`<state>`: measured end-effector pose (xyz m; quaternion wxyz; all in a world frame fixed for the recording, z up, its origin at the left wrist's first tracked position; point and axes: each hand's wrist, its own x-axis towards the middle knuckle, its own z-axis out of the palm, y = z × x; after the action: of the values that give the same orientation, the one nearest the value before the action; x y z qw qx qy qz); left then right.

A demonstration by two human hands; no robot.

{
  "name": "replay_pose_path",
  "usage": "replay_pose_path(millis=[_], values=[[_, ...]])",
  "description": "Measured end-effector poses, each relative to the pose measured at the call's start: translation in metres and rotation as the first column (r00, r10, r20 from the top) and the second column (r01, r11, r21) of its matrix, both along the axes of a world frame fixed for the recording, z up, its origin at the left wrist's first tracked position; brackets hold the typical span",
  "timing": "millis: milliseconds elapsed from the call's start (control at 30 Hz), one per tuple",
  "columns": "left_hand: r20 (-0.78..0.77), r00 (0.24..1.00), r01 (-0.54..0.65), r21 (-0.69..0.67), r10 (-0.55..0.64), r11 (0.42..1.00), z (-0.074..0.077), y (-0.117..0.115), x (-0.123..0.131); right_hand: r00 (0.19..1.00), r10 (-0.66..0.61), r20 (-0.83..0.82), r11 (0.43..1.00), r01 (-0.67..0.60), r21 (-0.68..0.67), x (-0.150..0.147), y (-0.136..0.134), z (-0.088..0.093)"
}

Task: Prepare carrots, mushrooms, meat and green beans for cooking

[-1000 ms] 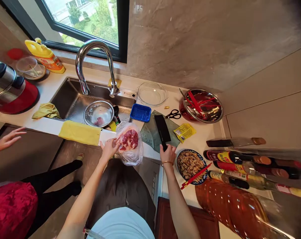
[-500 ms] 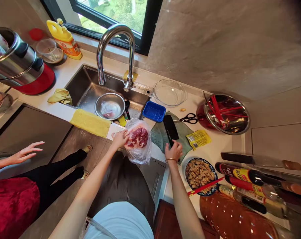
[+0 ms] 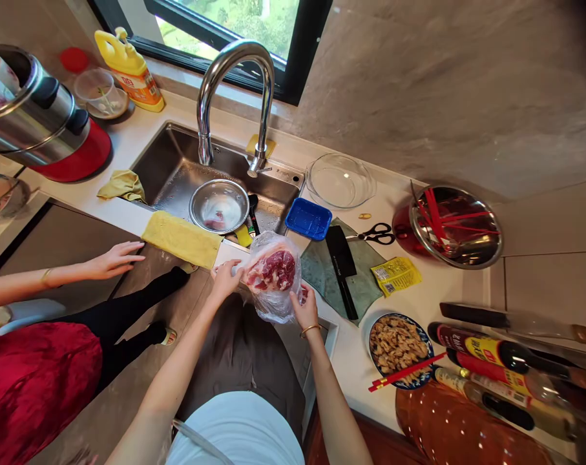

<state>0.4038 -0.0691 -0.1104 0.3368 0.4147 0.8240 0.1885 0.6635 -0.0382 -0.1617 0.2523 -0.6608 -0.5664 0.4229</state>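
Raw meat [image 3: 273,271] lies in a clear plastic bag [image 3: 276,310] held up at the counter's front edge. My left hand [image 3: 226,278] is closed on the bag's left side. On the right side, my right hand [image 3: 304,305] has its fingers pinched on the plastic. A black cleaver [image 3: 342,258] rests on a green cutting board [image 3: 316,268], just right of the bag. Black-handled scissors [image 3: 377,234] lie at the board's far edge, and a blue tray [image 3: 308,219] stands behind the bag.
A metal bowl [image 3: 219,206] sits in the sink [image 3: 169,155]. At the right are a plate of cooked pieces [image 3: 399,345] with red chopsticks, a yellow packet [image 3: 396,276], several bottles and a steel bowl [image 3: 486,248]. Another person's hand [image 3: 118,259] reaches in from the left.
My right hand has left the cleaver's handle and moved left onto the bag. The other person's hand has moved right, closer to the yellow cloth.
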Motion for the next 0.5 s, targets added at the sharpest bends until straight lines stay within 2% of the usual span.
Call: replay_pose_path(millis=[133, 233, 300, 400, 500], values=[[0.025, 1.0, 0.007, 0.038, -0.008, 0.999, -0.003, -0.009, 0.005, 0.989, -0.085, -0.12, 0.981, 0.062, -0.184, 0.0, 0.004, 0.001], [0.064, 0.996, 0.053, 0.043, -0.055, 0.998, -0.006, -0.008, 0.01, 0.924, -0.2, -0.327, 0.912, 0.054, -0.406, -0.012, 0.01, 0.012], [0.088, 0.993, 0.072, 0.034, -0.075, 0.997, -0.006, -0.003, 0.012, 0.856, -0.26, -0.446, 0.869, 0.006, -0.495, -0.021, 0.015, 0.023], [0.09, 0.99, 0.103, 0.031, -0.106, 0.994, -0.004, 0.013, 0.015, 0.812, -0.264, -0.521, 0.86, -0.047, -0.508, -0.03, 0.021, 0.035], [0.037, 0.983, 0.181, 0.03, -0.182, 0.983, -0.003, 0.031, 0.017, 0.83, -0.233, -0.507, 0.868, -0.057, -0.493, -0.03, 0.025, 0.037]])
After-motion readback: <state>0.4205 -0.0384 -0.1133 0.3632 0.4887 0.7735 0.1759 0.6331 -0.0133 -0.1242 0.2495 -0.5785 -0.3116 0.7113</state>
